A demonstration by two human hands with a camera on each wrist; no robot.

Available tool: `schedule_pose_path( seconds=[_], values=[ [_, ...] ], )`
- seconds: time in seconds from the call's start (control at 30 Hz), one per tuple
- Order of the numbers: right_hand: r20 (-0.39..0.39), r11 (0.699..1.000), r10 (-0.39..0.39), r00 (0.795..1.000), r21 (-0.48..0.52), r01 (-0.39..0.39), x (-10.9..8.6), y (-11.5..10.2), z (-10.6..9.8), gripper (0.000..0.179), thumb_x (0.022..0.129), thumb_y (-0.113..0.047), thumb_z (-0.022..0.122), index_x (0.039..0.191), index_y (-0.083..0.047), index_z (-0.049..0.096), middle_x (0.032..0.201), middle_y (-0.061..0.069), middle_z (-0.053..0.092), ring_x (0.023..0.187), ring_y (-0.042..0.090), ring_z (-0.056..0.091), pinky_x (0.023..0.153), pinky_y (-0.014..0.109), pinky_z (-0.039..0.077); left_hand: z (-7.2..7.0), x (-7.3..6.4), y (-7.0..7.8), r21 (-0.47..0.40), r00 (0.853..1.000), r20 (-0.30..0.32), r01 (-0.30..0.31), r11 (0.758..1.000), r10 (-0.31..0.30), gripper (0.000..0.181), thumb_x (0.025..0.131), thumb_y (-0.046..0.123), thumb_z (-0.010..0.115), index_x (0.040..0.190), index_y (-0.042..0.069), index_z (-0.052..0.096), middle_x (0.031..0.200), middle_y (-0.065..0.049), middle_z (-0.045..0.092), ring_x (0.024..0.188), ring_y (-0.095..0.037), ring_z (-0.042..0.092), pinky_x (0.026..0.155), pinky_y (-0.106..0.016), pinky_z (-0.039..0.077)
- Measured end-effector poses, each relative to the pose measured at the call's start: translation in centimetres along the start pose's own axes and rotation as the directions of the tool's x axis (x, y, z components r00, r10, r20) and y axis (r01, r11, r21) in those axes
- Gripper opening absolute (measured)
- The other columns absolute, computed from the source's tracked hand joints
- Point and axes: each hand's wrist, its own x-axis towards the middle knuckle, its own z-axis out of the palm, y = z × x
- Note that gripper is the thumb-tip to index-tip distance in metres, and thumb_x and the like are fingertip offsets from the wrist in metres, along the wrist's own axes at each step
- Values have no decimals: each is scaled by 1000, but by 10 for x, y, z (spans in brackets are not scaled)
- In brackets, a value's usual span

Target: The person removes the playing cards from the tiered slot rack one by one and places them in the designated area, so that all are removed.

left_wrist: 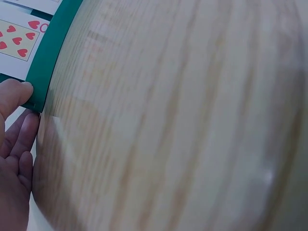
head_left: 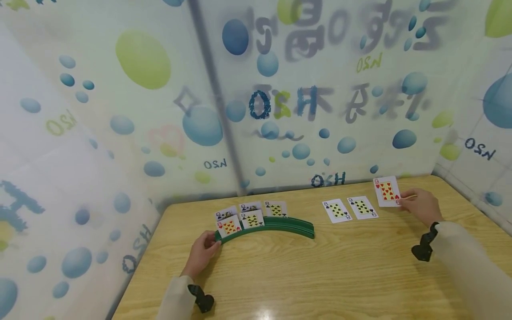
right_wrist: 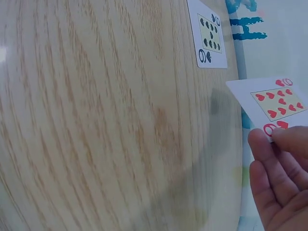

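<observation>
The person's left hand (head_left: 202, 251) pinches the near-left end of a green curved card holder (head_left: 288, 225), thumb laid on top of it and fingers at its end and lower side. The holder sits on the left part of a wooden surface (head_left: 320, 275), bowed away from the person. Its front row carries a hearts card (head_left: 229, 226) next to the left hand and, beside that, a black nine (head_left: 252, 219). Behind them stand a left queen (head_left: 226, 213) and a second queen (head_left: 250, 207), both partly covered, with a black eight (head_left: 275, 208) to their right; the rest of the holder's right arm shows bare green. Well to the right of it, a loose eight (head_left: 337, 210) and a loose nine (head_left: 362, 207), both black, lie face up side by side, near each other. Beyond them, near the back edge, the right hand (head_left: 423, 206) pinches the nine of hearts (head_left: 386, 192) by a lower corner between thumb and fingers, holding it tilted and face showing. Pale sleeves cover both arms, and a sheet (head_left: 360, 164) with blue and green dots hangs behind the surface.
</observation>
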Motion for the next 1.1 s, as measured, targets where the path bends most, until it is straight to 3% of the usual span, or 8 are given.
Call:
schedule_pose_path(
  seconds=[0.33, 0.53, 0.63, 0.73, 0.9, 0.97, 1.1],
  values=[
    [-35, 1000, -16, 999, -27, 15, -4, 11, 0, 31, 88, -8, 55, 105, 17, 55, 78, 18, 65, 65, 20, 60, 55, 27, 42, 2, 2, -1, 1, 1000, 5, 4, 1000, -4, 26, 88, 9, 60, 113, 3, 54, 105, -9, 58, 90, -20, 53, 78, -35, 43],
    [-27, 999, 51, 998, -15, -51, -7, 24, 5, 34, 90, -11, 51, 107, 18, 55, 76, 14, 65, 64, 10, 55, 57, 28, 41, 3, 1, 0, -4, 1000, -8, -19, 1000, 19, 25, 88, 10, 60, 111, 3, 54, 103, -10, 58, 89, -20, 53, 77, -33, 43],
    [-36, 998, 65, 997, -23, -66, -7, 26, 8, 34, 90, -11, 51, 107, 18, 55, 77, 17, 65, 65, 18, 58, 60, 33, 41, 3, -1, -1, -16, 997, -11, -80, 997, 80, 25, 88, 15, 61, 109, 2, 55, 100, -12, 58, 86, -21, 54, 74, -32, 44],
    [-50, 997, 69, 996, -39, -71, -7, 27, 11, 36, 90, -14, 53, 107, 18, 55, 89, 27, 62, 79, 35, 58, 66, 42, 42, 2, -3, 0, -14, 993, -15, -115, 993, 115, 25, 88, 17, 61, 107, 2, 55, 98, -12, 58, 84, -21, 54, 72, -33, 44],
    [-64, 994, 99, 993, -34, -102, -6, 26, 16, 42, 88, -20, 56, 108, 17, 55, 109, 37, 51, 100, 50, 45, 79, 54, 36, 1, -2, 0, -10, 999, -17, -32, 999, 32, 23, 88, 9, 60, 110, 3, 55, 102, -12, 58, 89, -22, 54, 79, -37, 44],
    [-80, 993, 117, 990, -26, -119, -6, 26, 18, 43, 87, -20, 59, 107, 17, 55, 109, 36, 52, 100, 51, 44, 80, 55, 35, 1, -1, 0, -8, 1000, -15, -4, 1000, 4, 24, 88, 7, 59, 111, 3, 55, 104, -11, 58, 91, -22, 54, 80, -36, 44],
    [-116, 990, 136, 984, -13, -139, -9, 25, 23, 40, 85, -16, 62, 104, 18, 57, 96, 32, 58, 93, 48, 49, 76, 52, 37, 2, -1, 3, 2, 1000, -12, -6, 1000, 6, 25, 88, 7, 59, 112, 2, 54, 105, -11, 58, 91, -21, 54, 79, -36, 44]
  ],
)
